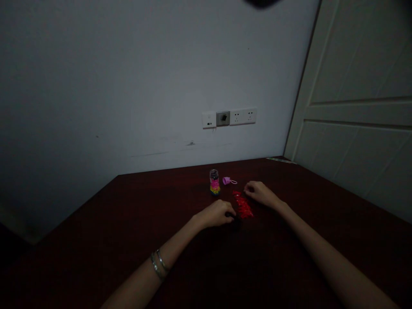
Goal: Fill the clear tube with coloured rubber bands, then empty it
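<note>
Small shiny red pieces (243,206) lie in a narrow slanting band on the dark red table (154,201). Just left of the band's near end is my left hand (220,213), its fingers curled inward. My right hand (258,193) rests at the far right of the band with fingertips pinched together. Whatever either hand may hold is too small or hidden to make out. Behind my left hand a clear jar (214,183) stands upright without a lid, with pink, yellow and blue layers inside. A pink cap with a loop (227,180) lies beside it.
A pale wall (161,86) with sockets (243,116) rises behind the table's back edge. To the right is a white panelled door (357,111). A thin light strip (280,160) lies at the back right corner. The room is dim.
</note>
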`<state>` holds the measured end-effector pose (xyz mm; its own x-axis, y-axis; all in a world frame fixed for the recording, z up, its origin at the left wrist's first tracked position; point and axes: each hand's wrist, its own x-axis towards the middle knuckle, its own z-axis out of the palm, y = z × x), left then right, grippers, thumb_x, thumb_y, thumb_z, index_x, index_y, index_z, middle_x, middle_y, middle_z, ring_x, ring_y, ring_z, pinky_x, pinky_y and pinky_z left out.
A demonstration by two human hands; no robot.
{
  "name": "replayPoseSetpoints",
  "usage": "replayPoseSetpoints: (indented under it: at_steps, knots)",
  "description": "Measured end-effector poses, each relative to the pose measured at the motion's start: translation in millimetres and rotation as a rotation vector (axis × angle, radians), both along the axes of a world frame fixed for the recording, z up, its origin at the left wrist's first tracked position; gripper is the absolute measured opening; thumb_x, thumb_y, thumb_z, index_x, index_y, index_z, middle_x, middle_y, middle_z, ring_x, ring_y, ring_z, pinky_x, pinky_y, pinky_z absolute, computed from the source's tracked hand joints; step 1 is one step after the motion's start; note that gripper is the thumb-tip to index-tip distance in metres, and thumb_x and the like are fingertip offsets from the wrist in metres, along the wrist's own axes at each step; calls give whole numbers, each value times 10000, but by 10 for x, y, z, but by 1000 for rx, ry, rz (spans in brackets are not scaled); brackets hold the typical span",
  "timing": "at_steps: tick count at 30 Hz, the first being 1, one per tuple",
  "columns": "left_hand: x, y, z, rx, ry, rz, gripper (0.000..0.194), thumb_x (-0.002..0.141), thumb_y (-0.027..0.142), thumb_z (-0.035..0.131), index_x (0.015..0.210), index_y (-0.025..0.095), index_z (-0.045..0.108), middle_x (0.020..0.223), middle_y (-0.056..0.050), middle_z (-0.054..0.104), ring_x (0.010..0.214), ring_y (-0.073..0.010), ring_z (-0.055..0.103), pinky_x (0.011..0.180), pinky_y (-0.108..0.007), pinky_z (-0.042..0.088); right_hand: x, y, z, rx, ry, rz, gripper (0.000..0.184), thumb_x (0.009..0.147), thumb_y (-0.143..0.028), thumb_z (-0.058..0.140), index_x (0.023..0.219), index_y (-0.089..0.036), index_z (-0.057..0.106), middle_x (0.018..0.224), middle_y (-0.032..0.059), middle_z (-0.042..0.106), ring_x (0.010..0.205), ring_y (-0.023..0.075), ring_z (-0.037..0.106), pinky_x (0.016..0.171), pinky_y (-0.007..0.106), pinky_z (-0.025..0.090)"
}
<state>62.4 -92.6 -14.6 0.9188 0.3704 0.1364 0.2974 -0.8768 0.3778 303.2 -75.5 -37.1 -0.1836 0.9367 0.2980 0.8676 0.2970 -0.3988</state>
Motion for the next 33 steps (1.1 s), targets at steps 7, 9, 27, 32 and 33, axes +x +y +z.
replayPoseSetpoints:
  at_steps: [7, 9, 27, 32, 33]
  knots:
    - [-4, -5, 15, -37, -24, 36, 250, 717, 70, 536, 918, 123, 676, 844, -52, 644, 716, -113, 566, 675, -193, 413, 3, -8, -3, -5, 18, 4, 185, 750, -238, 489, 796, -147, 643, 783, 65, 625, 685, 158, 554, 619, 247, 390]
    - [-7, 1, 12, -41, -28, 48, 252, 719, 74, 535, 921, 126, 676, 840, -52, 644, 710, -111, 566, 670, -194, 414, 8, 3, -12, -12, 24, 3, 187, 750, -236, 488, 805, -148, 644, 787, 63, 626, 686, 156, 556, 625, 246, 394]
    - [-62, 77, 50, -216, -207, 187, 219, 706, 108, 557, 880, 111, 691, 826, -57, 662, 693, -108, 567, 641, -199, 428, 11, 39, -55, 2, -21, 15, 194, 761, -254, 474, 792, -153, 637, 778, 60, 624, 695, 158, 557, 629, 243, 389]
    - [-89, 119, 68, -292, -213, 230, 228, 710, 132, 567, 901, 118, 691, 818, -55, 669, 699, -119, 575, 631, -209, 431, 9, 38, -54, -1, -8, 14, 185, 757, -255, 481, 774, -153, 634, 774, 62, 624, 687, 158, 557, 624, 247, 394]
    - [-95, 127, 67, -304, -211, 234, 231, 712, 138, 569, 907, 116, 690, 817, -58, 670, 702, -122, 576, 632, -211, 432, 9, 38, -54, -8, -1, 14, 182, 755, -253, 484, 769, -153, 636, 771, 62, 625, 682, 157, 557, 621, 247, 394]
